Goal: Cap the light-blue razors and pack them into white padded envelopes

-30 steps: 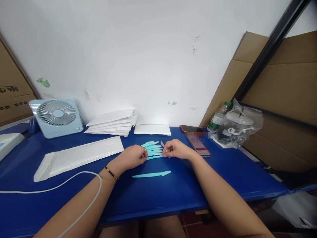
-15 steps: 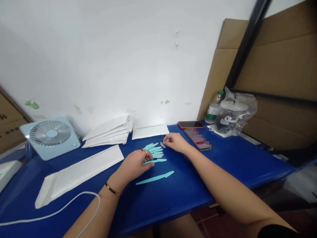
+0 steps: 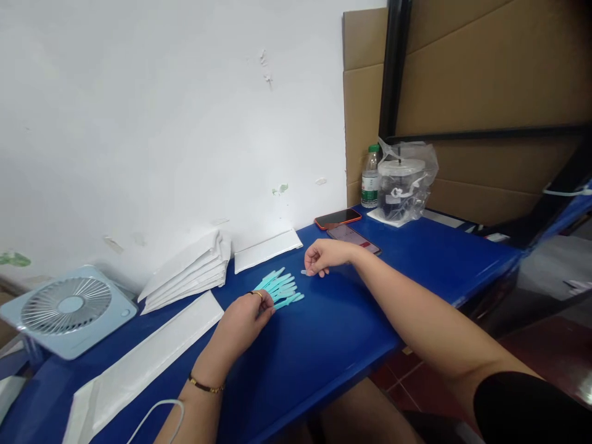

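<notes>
Several turquoise eyebrow razors (image 3: 280, 287) lie fanned out on the blue table, their narrow heads pointing right. My left hand (image 3: 245, 317) is closed at their handle ends, thumb and fingers pinching the nearest razor; the grip on the others is hidden by the fingers. To the right of the fan, my right hand (image 3: 324, 256) hovers just over the table with its fingers pinched together. A small translucent piece, like a blade cap (image 3: 304, 272), shows at its fingertips.
A long white padded envelope (image 3: 148, 364) lies left of my left hand. Behind it are a stack of envelopes (image 3: 185, 274) and a blue fan (image 3: 69, 308). Another envelope (image 3: 268, 250) lies by the wall. Two phones (image 3: 337, 219), a bottle (image 3: 370, 179) and a bagged cup (image 3: 402, 188) stand or lie right.
The view has swung to the right. The single razor that lay apart near the front is now together with the others at my left hand. My right hand has its fingertips at the small clear piece.
</notes>
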The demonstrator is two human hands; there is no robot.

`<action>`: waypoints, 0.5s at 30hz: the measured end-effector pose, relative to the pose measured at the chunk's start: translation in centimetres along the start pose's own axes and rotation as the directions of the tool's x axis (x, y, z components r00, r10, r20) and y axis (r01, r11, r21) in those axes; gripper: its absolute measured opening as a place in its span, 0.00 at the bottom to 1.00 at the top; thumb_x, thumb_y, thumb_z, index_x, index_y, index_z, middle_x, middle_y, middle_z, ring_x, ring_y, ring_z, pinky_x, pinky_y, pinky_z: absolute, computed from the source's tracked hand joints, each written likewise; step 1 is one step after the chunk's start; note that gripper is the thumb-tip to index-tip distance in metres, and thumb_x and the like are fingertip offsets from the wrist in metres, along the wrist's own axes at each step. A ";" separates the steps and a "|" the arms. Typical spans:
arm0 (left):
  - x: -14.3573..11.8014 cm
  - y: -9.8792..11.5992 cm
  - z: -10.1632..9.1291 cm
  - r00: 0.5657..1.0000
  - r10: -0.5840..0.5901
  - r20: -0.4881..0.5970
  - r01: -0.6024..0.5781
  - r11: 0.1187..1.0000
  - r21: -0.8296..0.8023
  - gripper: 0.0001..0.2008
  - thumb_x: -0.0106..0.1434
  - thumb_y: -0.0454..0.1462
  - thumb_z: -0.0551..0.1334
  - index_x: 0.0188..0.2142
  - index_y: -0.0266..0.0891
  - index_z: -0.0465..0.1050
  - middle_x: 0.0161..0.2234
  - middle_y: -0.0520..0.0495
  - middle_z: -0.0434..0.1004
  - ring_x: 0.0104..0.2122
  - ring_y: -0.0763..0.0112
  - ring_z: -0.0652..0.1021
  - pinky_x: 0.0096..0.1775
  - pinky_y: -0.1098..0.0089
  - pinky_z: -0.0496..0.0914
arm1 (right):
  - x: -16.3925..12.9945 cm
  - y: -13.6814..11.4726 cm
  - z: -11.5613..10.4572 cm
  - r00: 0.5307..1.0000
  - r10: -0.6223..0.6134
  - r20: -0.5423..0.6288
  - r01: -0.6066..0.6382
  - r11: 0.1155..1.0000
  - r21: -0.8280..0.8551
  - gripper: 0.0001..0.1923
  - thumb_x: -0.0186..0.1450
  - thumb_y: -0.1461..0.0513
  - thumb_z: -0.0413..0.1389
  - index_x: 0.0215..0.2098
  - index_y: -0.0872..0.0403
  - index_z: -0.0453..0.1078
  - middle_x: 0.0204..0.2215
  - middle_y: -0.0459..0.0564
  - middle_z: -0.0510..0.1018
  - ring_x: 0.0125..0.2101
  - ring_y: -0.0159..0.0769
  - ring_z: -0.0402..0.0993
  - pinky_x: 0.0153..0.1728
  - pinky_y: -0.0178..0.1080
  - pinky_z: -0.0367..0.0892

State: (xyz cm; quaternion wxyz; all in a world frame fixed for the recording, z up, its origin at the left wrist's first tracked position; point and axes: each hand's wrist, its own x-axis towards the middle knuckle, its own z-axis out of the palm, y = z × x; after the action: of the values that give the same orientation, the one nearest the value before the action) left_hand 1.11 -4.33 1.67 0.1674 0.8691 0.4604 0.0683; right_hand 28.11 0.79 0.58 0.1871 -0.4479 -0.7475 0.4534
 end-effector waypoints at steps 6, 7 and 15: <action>0.4 -1.5 0.0 0.996 -0.074 -0.054 0.053 0.945 -0.324 0.12 0.63 0.45 0.48 0.35 0.40 0.62 0.24 0.54 0.65 0.25 0.73 0.69 0.29 0.72 0.63 | -0.5 -1.9 1.2 0.972 -0.210 -0.107 0.204 0.977 -0.065 0.12 0.54 0.57 0.59 0.33 0.58 0.73 0.20 0.45 0.74 0.22 0.28 0.69 0.23 0.29 0.61; 0.5 -1.7 0.1 0.994 -0.095 -0.058 0.069 0.935 -0.348 0.13 0.63 0.45 0.48 0.36 0.40 0.62 0.23 0.55 0.63 0.23 0.74 0.67 0.28 0.73 0.63 | -0.4 -2.2 1.4 0.945 -0.271 -0.182 0.248 0.959 -0.139 0.11 0.55 0.58 0.59 0.32 0.57 0.73 0.21 0.45 0.74 0.23 0.28 0.69 0.24 0.29 0.61; 0.6 -2.5 0.0 0.989 -0.138 -0.050 0.107 0.914 -0.390 0.20 0.63 0.47 0.45 0.39 0.38 0.69 0.20 0.57 0.55 0.21 0.75 0.60 0.25 0.74 0.58 | -0.1 -2.7 2.7 0.761 -0.595 -0.261 0.411 0.752 -0.515 0.07 0.62 0.63 0.52 0.34 0.54 0.73 0.33 0.49 0.74 0.32 0.31 0.69 0.34 0.32 0.63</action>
State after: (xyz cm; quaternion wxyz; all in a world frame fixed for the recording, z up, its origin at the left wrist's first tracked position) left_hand -0.47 -2.52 0.80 0.3216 0.7851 0.4976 0.1804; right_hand 24.92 -1.18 1.47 0.3537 -0.3384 -0.8657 0.1046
